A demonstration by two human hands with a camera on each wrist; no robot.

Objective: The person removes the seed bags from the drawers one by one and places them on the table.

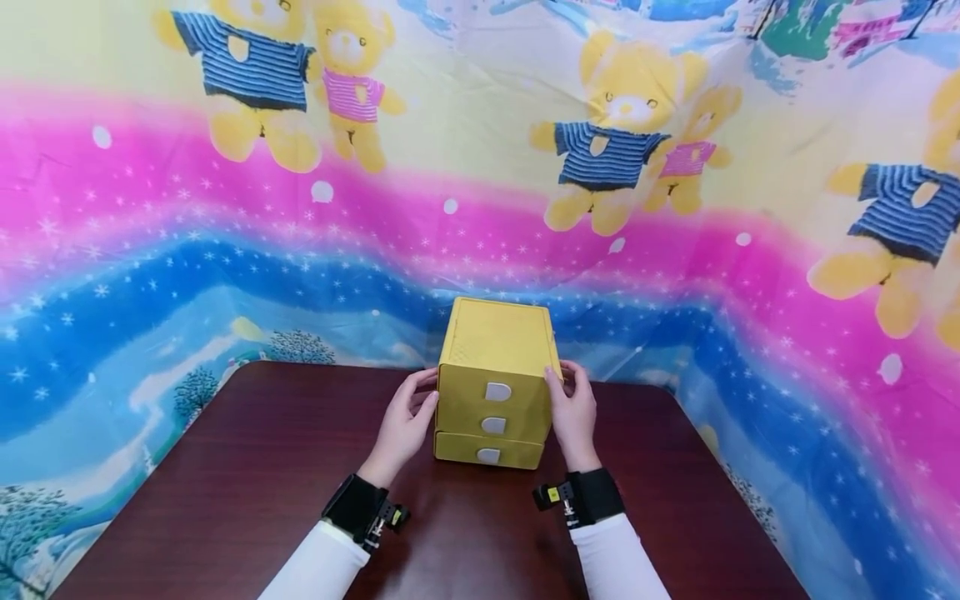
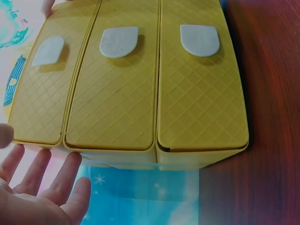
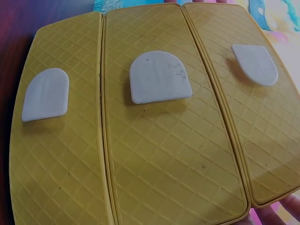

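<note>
A yellow box of three stacked drawers (image 1: 495,333) stands on the table, its front towards me. Each drawer front has a pale rounded tab, like the middle tab (image 3: 159,77) in the right wrist view. My left hand (image 1: 401,427) is at the box's left side, its fingertips touching that side. In the left wrist view, the left fingers (image 2: 65,180) are spread and fairly straight against the edge. At the right side is my right hand (image 1: 575,417), its thumb by the front edge and its fingers along the side. The drawers look closed; their insides are hidden.
The dark red-brown table (image 1: 300,467) extends to both sides of the box. Close behind it hangs a printed cloth (image 1: 465,208) with bears and snowflakes, which also runs along both sides of the table.
</note>
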